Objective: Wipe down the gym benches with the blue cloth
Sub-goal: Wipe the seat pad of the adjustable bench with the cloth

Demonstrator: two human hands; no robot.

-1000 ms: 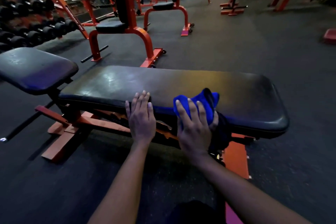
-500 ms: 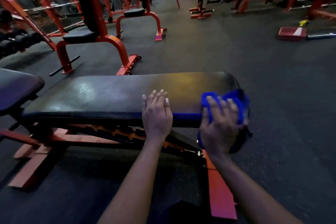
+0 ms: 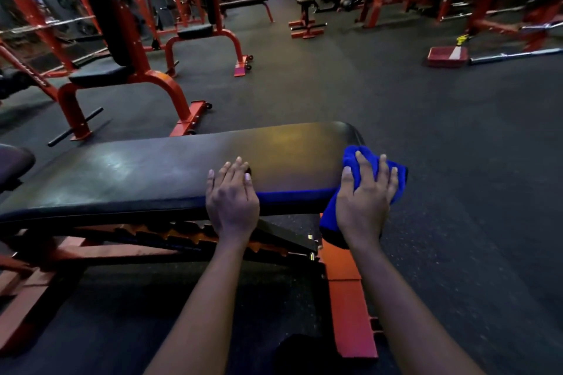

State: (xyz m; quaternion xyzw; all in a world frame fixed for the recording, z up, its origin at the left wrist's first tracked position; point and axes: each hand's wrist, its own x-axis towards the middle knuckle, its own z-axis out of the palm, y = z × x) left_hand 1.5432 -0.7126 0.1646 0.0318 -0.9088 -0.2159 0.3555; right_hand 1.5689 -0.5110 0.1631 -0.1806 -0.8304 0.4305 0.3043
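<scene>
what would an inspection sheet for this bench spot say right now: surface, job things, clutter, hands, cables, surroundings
surface: long black padded bench top, faint sheen, on an orange steel frame
job's things: bunched blue cloth draped over the right end of the pad
clutter: nothing seen on the pad
hands: left hand lies flat on the pad's near edge, fingers straight; right hand presses the cloth against the pad's end, fingers spread over it
cables: nothing seen
surroundings: dark rubber floor; orange-framed upright seat with black pads behind the bench; flat red block on the floor at far right
</scene>
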